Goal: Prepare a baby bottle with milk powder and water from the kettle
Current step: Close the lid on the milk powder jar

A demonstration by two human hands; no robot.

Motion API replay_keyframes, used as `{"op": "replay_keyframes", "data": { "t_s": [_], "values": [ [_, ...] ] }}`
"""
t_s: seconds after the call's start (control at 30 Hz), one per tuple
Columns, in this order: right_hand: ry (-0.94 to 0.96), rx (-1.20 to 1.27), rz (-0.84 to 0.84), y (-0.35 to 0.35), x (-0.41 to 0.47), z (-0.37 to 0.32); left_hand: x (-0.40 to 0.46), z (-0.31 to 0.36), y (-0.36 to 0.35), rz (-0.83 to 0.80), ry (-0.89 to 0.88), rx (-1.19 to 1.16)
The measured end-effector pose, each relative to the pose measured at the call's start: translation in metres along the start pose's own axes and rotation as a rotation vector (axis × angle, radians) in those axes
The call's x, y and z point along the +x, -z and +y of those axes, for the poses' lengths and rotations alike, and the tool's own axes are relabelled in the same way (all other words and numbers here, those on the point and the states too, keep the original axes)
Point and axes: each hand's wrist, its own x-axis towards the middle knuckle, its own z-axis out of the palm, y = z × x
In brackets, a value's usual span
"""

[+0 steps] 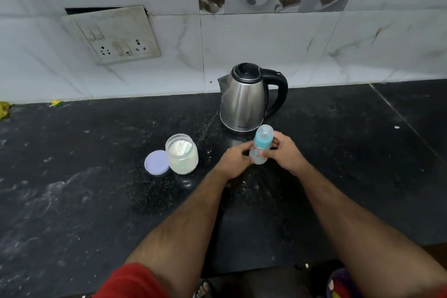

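A small baby bottle [262,145] with a teal collar and a clear cap stands tilted between both hands on the black counter. My left hand [233,161] grips its lower body from the left. My right hand [286,152] holds it from the right, fingers near the collar. Just behind the bottle stands a steel kettle [244,99] with a black lid and its handle to the right. To the left sits an open jar of white milk powder [182,157], its lilac lid [156,162] lying flat beside it.
The black stone counter [96,189] runs wide to both sides, dusted with specks. A tiled wall rises behind, with a switch-and-socket plate [113,36] at upper left. Small yellow-green scraps [55,103] lie at the wall's foot on the left.
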Motion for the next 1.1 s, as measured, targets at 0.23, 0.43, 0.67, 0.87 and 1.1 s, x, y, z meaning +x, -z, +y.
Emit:
{"op": "replay_keyframes", "data": {
  "t_s": [0.23, 0.43, 0.67, 0.87, 1.1],
  "values": [
    [-0.065, -0.068, 0.015, 0.003, 0.04, 0.009, 0.033, 0.0, 0.009, -0.04, -0.006, -0.004],
    [-0.087, -0.034, 0.017, 0.003, 0.037, 0.017, 0.033, -0.011, 0.002, -0.037, 0.045, -0.028],
    [-0.116, -0.319, 0.396, -0.021, -0.03, 0.006, -0.017, -0.025, -0.004, 0.155, 0.08, -0.011],
    [0.037, -0.245, 0.247, -0.073, -0.054, 0.001, -0.079, -0.064, 0.006, 0.306, 0.093, 0.011],
    [0.118, -0.157, 0.004, -0.14, -0.024, -0.027, -0.131, -0.111, 0.065, 0.584, 0.172, 0.107]
  ]
}}
